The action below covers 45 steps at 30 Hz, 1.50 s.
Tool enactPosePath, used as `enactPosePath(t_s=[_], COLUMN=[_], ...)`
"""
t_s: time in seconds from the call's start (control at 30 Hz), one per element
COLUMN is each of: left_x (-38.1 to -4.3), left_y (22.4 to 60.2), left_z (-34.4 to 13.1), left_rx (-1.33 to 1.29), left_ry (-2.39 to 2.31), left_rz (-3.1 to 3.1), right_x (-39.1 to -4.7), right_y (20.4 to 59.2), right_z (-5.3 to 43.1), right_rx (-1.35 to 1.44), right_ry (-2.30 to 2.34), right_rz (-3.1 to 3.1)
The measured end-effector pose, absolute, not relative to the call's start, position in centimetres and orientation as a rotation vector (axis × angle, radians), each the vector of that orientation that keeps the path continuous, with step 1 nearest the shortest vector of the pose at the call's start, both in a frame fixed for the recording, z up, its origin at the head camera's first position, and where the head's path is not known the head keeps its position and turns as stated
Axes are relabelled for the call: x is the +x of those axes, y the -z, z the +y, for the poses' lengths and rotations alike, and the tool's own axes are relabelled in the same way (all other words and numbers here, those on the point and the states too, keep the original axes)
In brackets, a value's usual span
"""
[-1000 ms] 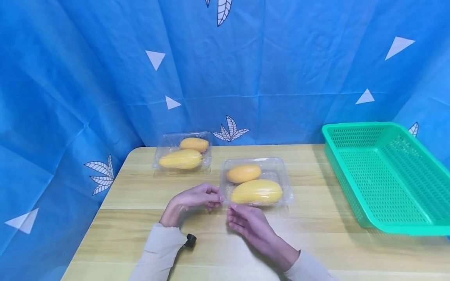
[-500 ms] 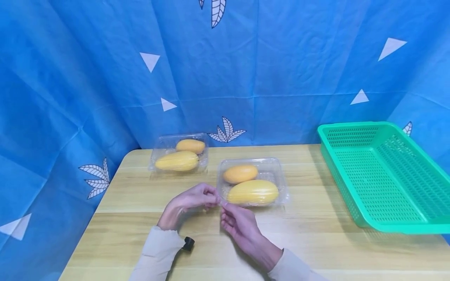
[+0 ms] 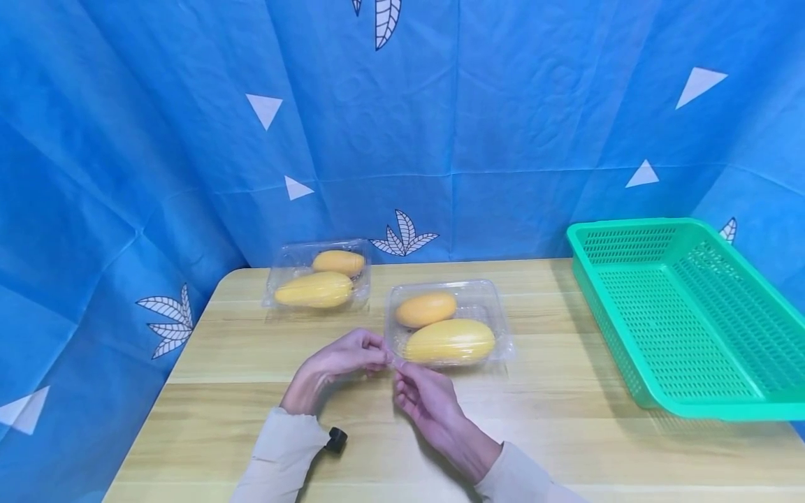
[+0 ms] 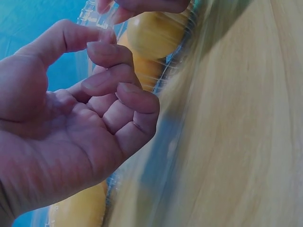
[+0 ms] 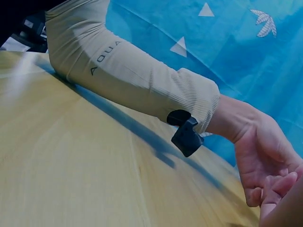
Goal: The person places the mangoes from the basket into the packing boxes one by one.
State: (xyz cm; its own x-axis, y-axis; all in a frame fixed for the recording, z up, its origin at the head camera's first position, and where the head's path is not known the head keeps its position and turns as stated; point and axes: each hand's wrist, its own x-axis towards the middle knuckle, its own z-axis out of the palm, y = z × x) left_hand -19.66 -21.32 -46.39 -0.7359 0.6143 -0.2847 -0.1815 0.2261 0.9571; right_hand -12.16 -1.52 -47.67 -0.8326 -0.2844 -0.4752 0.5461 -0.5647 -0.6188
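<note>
A clear plastic clamshell box [image 3: 479, 297] lies on the table, seen in the head view, with an orange oval fruit [image 3: 426, 309] and a longer yellow one [image 3: 449, 341] inside. At its near left corner my left hand [image 3: 346, 355] pinches the clear plastic edge between thumb and forefinger; the left wrist view shows the other fingers of this hand [image 4: 90, 104] loosely curled. My right hand [image 3: 434, 405] meets it there, thumb and forefinger pinching the same corner. The fingertips hide the exact plastic piece held.
Another clear box [image 3: 292, 255] with a yellow and an orange fruit stands at the back left. A green perforated basket [image 3: 619, 328] sits on the right of the wooden table [image 3: 214, 419]. Behind hangs a blue curtain [image 3: 516, 126]. A black device [image 5: 184, 137] is strapped at the left cuff.
My right hand has moved left, and its fingertips now meet those of my left hand at the box corner. The whole head view has shifted slightly. The fruit stays in both boxes.
</note>
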Motion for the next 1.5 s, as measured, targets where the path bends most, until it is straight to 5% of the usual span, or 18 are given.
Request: enactPosePath(t_s=[0.5, 1.5], left_x=[-19.7, -20.2], left_y=[46.4, 46.6], left_z=[-21.5, -21.0], left_rx=[0.401, 0.162], left_ry=[-1.645, -1.73], left_rz=[1.799, 2.032], right_x=[-13.0, -17.5], right_y=[48.0, 48.4], right_z=[1.7, 15.0], right_rx=[0.185, 0.09], right_ry=[2.259, 2.148], right_rz=[1.141, 1.345])
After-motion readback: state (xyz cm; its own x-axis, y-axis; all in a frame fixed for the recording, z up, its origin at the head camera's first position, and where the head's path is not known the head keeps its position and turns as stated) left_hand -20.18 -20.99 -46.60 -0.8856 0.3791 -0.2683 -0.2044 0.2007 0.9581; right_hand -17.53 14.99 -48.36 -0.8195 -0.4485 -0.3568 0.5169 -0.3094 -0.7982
